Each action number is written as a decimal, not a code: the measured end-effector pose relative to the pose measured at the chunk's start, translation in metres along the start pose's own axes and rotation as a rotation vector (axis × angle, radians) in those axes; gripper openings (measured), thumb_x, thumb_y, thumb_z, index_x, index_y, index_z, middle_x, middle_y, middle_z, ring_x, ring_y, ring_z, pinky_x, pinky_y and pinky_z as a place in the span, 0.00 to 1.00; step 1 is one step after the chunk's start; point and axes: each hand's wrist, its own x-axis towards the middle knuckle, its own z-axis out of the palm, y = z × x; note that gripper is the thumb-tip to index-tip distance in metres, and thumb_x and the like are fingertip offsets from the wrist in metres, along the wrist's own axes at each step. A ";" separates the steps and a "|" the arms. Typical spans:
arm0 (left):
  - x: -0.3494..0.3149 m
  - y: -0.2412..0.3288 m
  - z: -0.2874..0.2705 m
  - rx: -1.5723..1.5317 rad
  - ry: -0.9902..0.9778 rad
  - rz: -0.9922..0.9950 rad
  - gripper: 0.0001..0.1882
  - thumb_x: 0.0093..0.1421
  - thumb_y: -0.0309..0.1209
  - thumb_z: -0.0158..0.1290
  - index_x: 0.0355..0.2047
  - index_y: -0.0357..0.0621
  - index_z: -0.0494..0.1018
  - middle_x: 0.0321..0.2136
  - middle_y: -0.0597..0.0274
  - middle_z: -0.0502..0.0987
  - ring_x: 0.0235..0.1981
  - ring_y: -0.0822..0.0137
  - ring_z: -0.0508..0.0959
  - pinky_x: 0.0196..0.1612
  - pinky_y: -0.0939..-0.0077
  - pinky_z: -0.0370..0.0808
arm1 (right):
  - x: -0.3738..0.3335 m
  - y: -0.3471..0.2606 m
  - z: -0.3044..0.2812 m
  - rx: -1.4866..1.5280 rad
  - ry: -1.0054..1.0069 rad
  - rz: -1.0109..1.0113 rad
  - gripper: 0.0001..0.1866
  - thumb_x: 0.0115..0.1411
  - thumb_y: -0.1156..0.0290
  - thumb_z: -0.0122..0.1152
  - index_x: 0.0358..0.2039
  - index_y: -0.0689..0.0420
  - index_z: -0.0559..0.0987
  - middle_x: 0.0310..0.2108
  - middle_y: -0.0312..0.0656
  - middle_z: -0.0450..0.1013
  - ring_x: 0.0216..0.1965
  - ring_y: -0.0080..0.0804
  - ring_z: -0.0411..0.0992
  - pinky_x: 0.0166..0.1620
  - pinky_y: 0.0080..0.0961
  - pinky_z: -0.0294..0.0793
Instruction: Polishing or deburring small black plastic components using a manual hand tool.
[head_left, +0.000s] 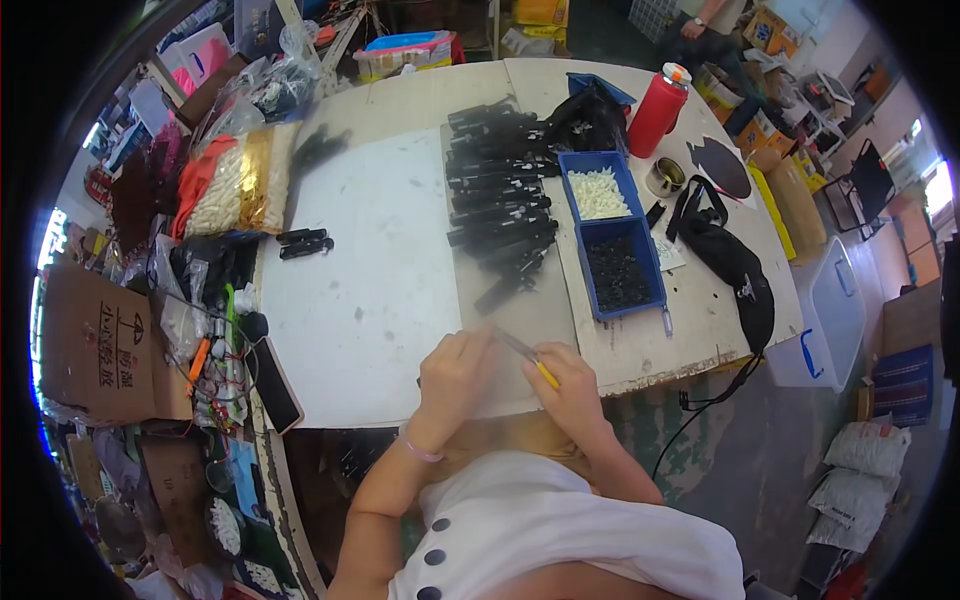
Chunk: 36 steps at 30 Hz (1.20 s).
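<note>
The right hand (567, 383) grips a slim yellow-handled metal tool (528, 354), aimed toward the curled left hand (452, 378), its hold unclear. Blue rectangular plastic trays (632, 309) sit beyond, presumably for reach.

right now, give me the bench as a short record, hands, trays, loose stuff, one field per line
left hand: fingers bent, close to the tool's metal end; whether it holds anything is unclear
right hand: gripping a yellow-handled tool
far blue tray: small white pieces
near blue tray: small black pieces
left of trays: row of black sticks
behind trays, to the right: red bottle
right of trays: black pouch
</note>
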 end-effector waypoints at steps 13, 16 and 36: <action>-0.086 -0.041 -0.097 -1.192 -0.793 -0.856 0.14 0.62 0.36 0.45 0.37 0.36 0.72 0.16 0.71 0.67 0.18 0.80 0.66 0.23 0.86 0.63 | -0.036 -0.015 0.041 0.182 -0.256 -0.260 0.14 0.53 0.61 0.59 0.23 0.59 0.74 0.32 0.42 0.71 0.35 0.40 0.69 0.38 0.32 0.69; -0.130 -0.084 -0.110 -0.547 -0.934 -0.640 0.18 0.61 0.38 0.46 0.44 0.36 0.72 0.28 0.57 0.76 0.32 0.68 0.76 0.36 0.80 0.71 | -0.028 -0.018 0.034 0.306 -0.301 -0.093 0.13 0.53 0.62 0.59 0.24 0.59 0.74 0.37 0.41 0.72 0.41 0.39 0.69 0.44 0.29 0.67; 0.067 -0.021 0.072 -0.406 -0.124 -0.027 0.13 0.55 0.30 0.53 0.39 0.37 0.72 0.25 0.55 0.71 0.26 0.61 0.73 0.31 0.76 0.70 | -0.018 0.024 -0.031 0.214 0.219 0.376 0.08 0.52 0.72 0.58 0.28 0.65 0.76 0.33 0.49 0.72 0.34 0.43 0.71 0.39 0.31 0.70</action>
